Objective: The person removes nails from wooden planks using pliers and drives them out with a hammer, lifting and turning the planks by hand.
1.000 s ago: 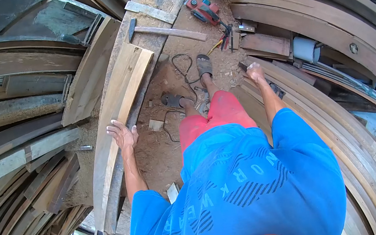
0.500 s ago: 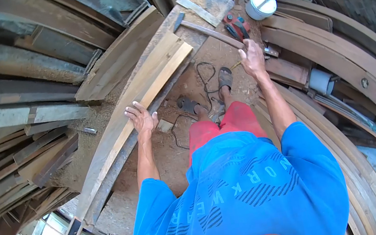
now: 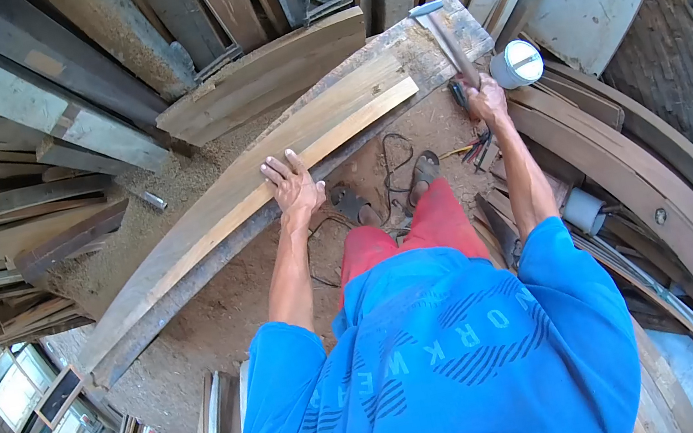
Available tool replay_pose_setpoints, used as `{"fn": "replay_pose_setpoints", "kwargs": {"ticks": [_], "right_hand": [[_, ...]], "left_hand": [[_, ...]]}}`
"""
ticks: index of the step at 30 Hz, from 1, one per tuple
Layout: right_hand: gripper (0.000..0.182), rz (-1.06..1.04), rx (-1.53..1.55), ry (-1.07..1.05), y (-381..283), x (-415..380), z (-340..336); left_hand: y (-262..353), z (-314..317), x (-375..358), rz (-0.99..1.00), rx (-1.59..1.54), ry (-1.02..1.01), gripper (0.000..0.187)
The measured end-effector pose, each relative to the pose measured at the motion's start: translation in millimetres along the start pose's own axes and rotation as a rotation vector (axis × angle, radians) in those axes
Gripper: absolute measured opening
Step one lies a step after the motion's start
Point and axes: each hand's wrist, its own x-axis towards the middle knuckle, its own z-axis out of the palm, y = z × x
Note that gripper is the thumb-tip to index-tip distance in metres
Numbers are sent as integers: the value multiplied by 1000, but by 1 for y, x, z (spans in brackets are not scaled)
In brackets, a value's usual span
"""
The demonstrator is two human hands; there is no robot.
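A thick wooden plank (image 3: 212, 214) lies lengthwise along a low, worn bench (image 3: 469, 26), with its pale cut edge facing me. My left hand (image 3: 296, 190) rests on that edge, palm against the wood and fingers spread over the upper face. In my right hand (image 3: 488, 102) is a hammer (image 3: 454, 49), gripped around its wooden handle. Its blue-grey metal head overlaps the far right end of the bench, beyond the plank's end. The lower part of the handle is hidden in my fist.
A white bucket (image 3: 516, 64) stands right of the bench end. Hand tools (image 3: 476, 149) and a dark cable (image 3: 387, 154) lie on the dirt floor near my feet. Long boards (image 3: 637, 184) line the right side. More timber (image 3: 262, 78) leans behind the bench, and sawdust covers the ground there.
The hammer has swung from over the plank's end to the bench's far right end, its handle turning more upright in view. My left hand stays on the plank. The view has turned.
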Motion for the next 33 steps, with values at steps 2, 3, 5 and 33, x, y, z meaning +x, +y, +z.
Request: {"fn": "replay_pose_setpoints", "kwargs": {"ticks": [2, 3, 5, 33], "right_hand": [[42, 30, -43, 31, 5, 6, -8], [43, -8, -35, 62, 10, 17, -12], [44, 60, -104, 46, 24, 36, -10], [71, -989, -484, -429, -113, 143, 135]], "left_hand": [[-2, 5, -5, -1, -23, -19, 112], [-2, 0, -1, -7, -35, -12, 112], [3, -14, -2, -12, -59, -41, 111], [170, 72, -119, -373, -1043, -121, 73]]}}
